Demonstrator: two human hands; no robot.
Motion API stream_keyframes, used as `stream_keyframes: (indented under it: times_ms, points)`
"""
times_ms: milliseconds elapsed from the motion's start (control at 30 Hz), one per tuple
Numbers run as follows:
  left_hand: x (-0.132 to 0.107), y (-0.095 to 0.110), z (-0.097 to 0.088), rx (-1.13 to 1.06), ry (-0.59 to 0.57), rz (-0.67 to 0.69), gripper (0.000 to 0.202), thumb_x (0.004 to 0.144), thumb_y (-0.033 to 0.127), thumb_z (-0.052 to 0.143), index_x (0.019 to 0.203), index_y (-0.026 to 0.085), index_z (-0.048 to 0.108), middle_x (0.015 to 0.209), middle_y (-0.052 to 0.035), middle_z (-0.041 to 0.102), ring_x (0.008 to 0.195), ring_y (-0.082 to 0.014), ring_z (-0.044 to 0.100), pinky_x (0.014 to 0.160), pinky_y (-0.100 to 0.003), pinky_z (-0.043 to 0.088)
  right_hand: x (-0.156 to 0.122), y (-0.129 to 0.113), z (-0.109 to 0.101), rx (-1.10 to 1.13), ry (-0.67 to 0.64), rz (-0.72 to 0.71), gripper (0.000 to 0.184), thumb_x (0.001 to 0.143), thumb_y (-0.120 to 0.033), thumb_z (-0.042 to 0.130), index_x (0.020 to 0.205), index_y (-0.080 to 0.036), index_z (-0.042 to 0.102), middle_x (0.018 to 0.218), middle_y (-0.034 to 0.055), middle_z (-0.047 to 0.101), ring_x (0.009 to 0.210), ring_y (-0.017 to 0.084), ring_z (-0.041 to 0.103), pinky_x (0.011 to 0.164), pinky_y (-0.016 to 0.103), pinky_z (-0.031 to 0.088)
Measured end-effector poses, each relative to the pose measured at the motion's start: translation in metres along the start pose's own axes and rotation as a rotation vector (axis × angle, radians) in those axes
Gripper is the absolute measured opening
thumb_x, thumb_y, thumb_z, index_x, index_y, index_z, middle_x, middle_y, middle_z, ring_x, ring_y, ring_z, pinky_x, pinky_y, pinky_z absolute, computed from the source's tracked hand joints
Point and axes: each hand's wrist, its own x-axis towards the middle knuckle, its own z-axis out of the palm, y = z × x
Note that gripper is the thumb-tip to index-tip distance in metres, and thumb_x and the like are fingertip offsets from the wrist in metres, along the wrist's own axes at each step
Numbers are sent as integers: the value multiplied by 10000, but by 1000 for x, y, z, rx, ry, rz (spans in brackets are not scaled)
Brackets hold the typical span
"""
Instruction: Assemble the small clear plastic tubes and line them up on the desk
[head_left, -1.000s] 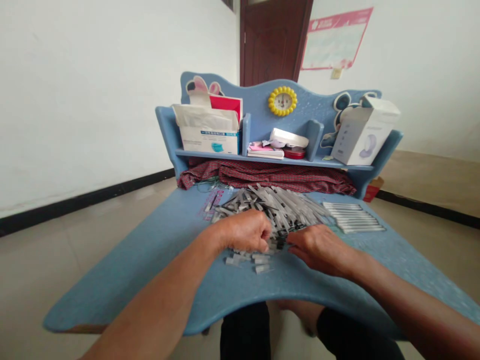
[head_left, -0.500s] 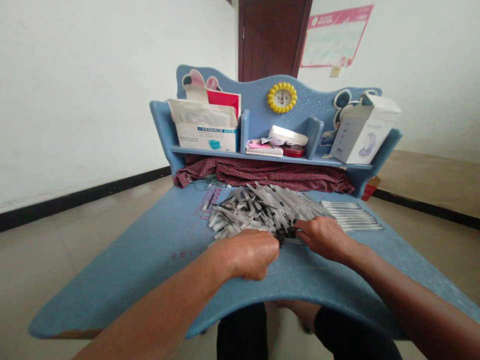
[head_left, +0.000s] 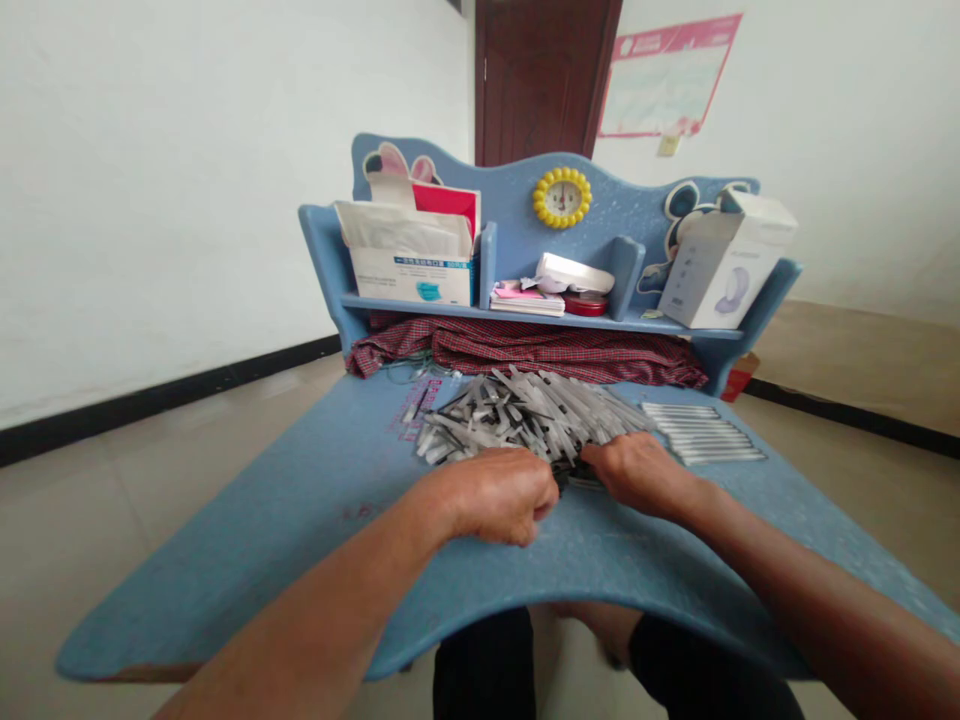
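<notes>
A heap of translucent, pen-like tubes with black parts [head_left: 517,408] lies in the middle of the blue desk [head_left: 247,540]. My left hand [head_left: 499,492] is closed at the front edge of the heap, knuckles up. Dark pieces show beside its fingertips, but what it grips is hidden. Just to its right, my right hand [head_left: 634,465] is closed in a pinch against the heap's front right side. Its fingertips meet dark ends there, too small to make out. A neat row of similar tubes [head_left: 709,434] lies side by side to the right of the heap.
Behind the heap, a red checked cloth [head_left: 525,347] lies bunched under the shelf [head_left: 450,309]. The shelf bears a mask box [head_left: 409,275], a red round tin [head_left: 585,303] and a white carton [head_left: 712,270]. A yellow flower-shaped clock [head_left: 562,198] sits on the backboard.
My left hand has risen slightly away from the desk's front edge. The right hand has shifted a little left, closer to the left one. The heap looks much the same.
</notes>
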Motion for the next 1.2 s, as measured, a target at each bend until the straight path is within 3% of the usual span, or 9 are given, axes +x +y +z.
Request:
stream_keyframes:
  times_ms: [267, 667, 900, 1033, 1200]
  points:
    - [-5, -20, -14, -94, 98, -59, 35, 612, 141, 566, 599, 169, 583, 524, 47, 489, 496, -80, 402, 463, -193, 249, -8, 8, 9, -2, 67, 6, 286, 877, -201, 374, 814, -148, 647, 658, 124, 682, 577, 192, 625, 506, 264, 306]
    - [-1, -22, -11, -93, 146, -70, 31, 596, 145, 541, 576, 163, 556, 501, 53, 461, 477, -77, 401, 451, -185, 231, -33, 12, 0, 42, 55, 42, 258, 876, -248, 399, 799, -164, 629, 624, 90, 657, 525, 175, 577, 490, 280, 229]
    - [-1, -20, -11, -86, 153, -65, 42, 605, 142, 535, 571, 161, 549, 516, 49, 480, 485, -79, 405, 464, -193, 240, -59, 11, -19, 370, -91, 103, 170, 762, -174, 492, 670, -175, 635, 565, 21, 606, 511, 115, 515, 504, 231, 275]
    - [-1, -19, -11, -75, 165, -57, 41, 610, 146, 541, 573, 161, 552, 513, 50, 473, 486, -79, 403, 462, -196, 235, -55, 9, -21, 528, -124, 170, 166, 739, -181, 505, 649, -168, 643, 559, 6, 595, 507, 99, 496, 495, 213, 296]
    - [-1, -18, -12, -61, 168, -62, 41, 611, 148, 549, 571, 160, 549, 525, 47, 474, 495, -79, 400, 464, -205, 229, -46, 10, -12, 541, -109, 176, 172, 731, -205, 507, 639, -167, 647, 562, 8, 596, 530, 106, 517, 507, 212, 319]
